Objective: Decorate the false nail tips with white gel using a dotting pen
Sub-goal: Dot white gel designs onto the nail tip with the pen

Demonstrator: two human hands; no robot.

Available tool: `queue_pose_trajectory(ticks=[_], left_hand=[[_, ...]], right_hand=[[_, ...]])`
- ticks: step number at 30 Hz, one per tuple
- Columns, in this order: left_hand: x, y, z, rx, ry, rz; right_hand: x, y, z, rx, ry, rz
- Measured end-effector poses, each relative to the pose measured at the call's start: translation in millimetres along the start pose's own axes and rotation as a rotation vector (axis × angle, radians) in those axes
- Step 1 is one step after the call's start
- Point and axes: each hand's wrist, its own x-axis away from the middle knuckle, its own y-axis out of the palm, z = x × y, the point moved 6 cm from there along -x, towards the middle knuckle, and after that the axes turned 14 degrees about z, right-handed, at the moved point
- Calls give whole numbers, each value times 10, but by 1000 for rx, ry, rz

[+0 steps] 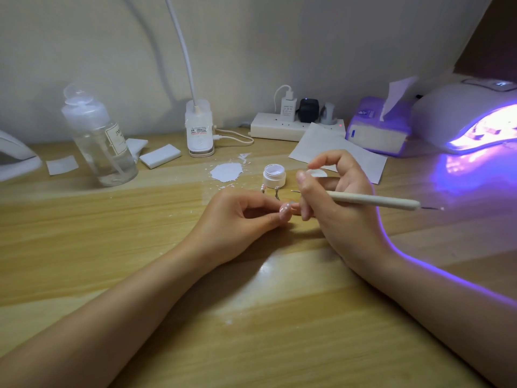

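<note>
Head view, read from the left edge across: a white curved appliance sits partly out of frame on the wooden table; just beside it lies a small white pad, then a clear pump bottle stands upright with a label on its side; behind and right of the bottle rest a folded white cloth and a white block; further right a lamp base stands with its white neck rising out of frame and a cable trailing to a power strip against the wall, which carries several plugs; on the table in front lies a patch of white flakes; near it stands an open white gel jar, and its lid lies just behind the right hand's fingers; the left hand rests on the table, thumb and forefinger pinched on a pink false nail tip; two small metal stands rise just behind those fingers; the right hand touches the same spot, fingers closed around a pale dotting pen that lies nearly level, its rear end pointing right; behind it lies a sheet of paper, then a tissue box; at the far right a nail lamp glows violet.
</note>
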Motion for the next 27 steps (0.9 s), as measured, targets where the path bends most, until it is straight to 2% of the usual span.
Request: queue_pose_trajectory(ticks=[4,7,14,20,27], left_hand=[[2,-25,-5,-3,12,32],[5,-16,29,-47,72,7],[29,21,60,-48,121,-63],[28,48,59,-88,136,-126],[24,39,49,-65,184,-124]], right_hand=[[12,2,41,-92,44,-84],[26,23,36,-46,47,-126],[-9,1,63,-46,89,-47],[-7,34,83,-53,119,-78],[-7,12,78,-28,115,-4]])
